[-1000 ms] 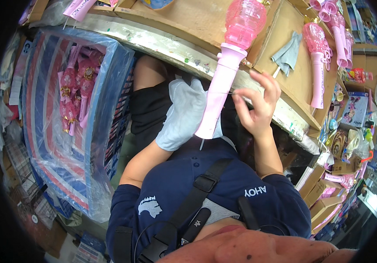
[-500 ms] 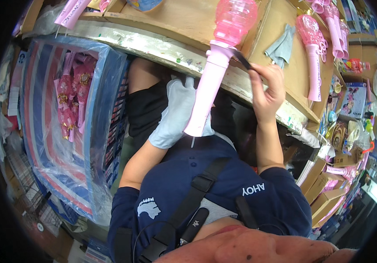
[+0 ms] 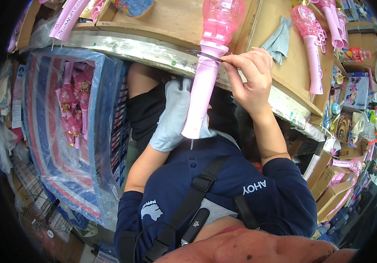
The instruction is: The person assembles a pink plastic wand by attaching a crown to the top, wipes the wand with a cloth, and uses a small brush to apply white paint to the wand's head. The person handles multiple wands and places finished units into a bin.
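A pink toy wand [image 3: 200, 94] stands tilted in front of me, its clear pink head over the worktable and its handle end toward my chest. My left hand [image 3: 171, 115], in a pale grey-blue glove, is closed around the handle from behind; the wand hides some of its fingers. Bare, my right hand [image 3: 253, 78] pinches a thin dark pointed tool [image 3: 212, 57], which looks like tweezers. This tool lies across the wand's neck, just below the clear head, with its fine tip past the left side. A short thin pin sticks out below the handle end.
At left stands a plastic-lined striped crate [image 3: 105, 175] holding several pink wands [image 3: 75, 109]. Another pink wand [image 3: 313, 61] and a grey-blue glove [image 3: 278, 41] lie on the cardboard-lined worktable [image 3: 175, 22]. Its pale edge [image 3: 153, 51] runs in front of me. Open cartons [image 3: 335, 193] stand at right.
The right hand has moved left and slightly down, bringing the dark tool from the right side of the wand's neck across its front. The wand has shifted slightly left, still in the left hand.
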Motion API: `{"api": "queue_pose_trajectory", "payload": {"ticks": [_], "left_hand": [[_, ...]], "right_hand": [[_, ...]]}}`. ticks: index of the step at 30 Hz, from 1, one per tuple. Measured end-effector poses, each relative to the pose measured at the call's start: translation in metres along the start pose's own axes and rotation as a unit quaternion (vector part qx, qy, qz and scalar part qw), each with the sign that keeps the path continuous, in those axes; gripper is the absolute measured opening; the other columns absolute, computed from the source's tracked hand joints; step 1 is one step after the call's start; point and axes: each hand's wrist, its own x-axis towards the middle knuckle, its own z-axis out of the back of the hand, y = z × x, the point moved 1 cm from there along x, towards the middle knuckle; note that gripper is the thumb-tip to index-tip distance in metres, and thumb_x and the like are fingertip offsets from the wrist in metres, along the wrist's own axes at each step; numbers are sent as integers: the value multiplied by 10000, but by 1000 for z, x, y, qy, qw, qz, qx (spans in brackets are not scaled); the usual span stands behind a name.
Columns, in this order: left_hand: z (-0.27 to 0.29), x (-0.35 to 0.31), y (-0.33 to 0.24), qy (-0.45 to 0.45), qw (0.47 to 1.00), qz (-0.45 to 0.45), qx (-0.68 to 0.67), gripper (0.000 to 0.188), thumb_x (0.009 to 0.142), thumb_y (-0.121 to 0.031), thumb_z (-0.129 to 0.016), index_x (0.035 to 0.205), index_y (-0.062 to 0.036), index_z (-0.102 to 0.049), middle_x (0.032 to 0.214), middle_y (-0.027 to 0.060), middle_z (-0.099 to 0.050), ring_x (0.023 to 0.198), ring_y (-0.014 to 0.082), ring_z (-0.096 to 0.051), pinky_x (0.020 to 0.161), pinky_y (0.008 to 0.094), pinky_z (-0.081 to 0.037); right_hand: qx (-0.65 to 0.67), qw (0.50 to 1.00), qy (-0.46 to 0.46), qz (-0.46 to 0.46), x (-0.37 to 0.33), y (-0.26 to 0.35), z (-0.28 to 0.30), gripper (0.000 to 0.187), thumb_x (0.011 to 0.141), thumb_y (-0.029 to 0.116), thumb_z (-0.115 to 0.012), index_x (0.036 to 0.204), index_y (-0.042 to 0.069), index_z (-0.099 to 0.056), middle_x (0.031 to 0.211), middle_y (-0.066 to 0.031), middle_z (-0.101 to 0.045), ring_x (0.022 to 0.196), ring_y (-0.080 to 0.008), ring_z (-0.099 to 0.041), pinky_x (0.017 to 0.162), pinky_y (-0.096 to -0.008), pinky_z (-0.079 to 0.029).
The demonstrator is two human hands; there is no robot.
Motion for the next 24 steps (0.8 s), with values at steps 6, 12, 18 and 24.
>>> {"api": "queue_pose_trajectory", "payload": {"ticks": [6, 12, 18, 24], "left_hand": [[-1, 0, -1, -2, 1000, -1, 0, 592, 946, -560, -426, 1181, -29, -314, 873, 145, -590, 602, 188, -623, 527, 273, -531], [0, -1, -1, -3, 1000, -3, 1, 590, 950, -559, -415, 1202, -35, -310, 874, 147, -592, 592, 192, -622, 519, 275, -529], [0, -3, -3, -3, 1000, -6, 8, 589, 955, -557, -405, 1222, -42, -306, 875, 149, -593, 583, 196, -620, 511, 277, -527], [0, -2, -4, -3, 1000, -13, 13, 588, 959, -556, -395, 1242, -49, -303, 876, 151, -595, 573, 200, -618, 504, 280, -524]], "right_hand": [[-10, 1000, -13, -3, 3, 1, 1, 147, 697, 58, -747, 824, 92, -680, 738, -26, -583, 749, -228, -538, 805, -382, -421], [-9, 1000, -17, -2, 2, 1, 1, 155, 684, 59, -747, 818, 93, -677, 719, -23, -567, 744, -230, -531, 791, -377, -420], [-20, 1000, -19, -3, 0, 3, -2, 157, 689, 74, -755, 826, 98, -680, 706, -17, -548, 738, -225, -525, 806, -380, -419], [-14, 1000, -13, -11, 0, 4, 0, 141, 698, 83, -754, 820, 104, -685, 707, -14, -546, 734, -218, -522, 815, -378, -417]]}}
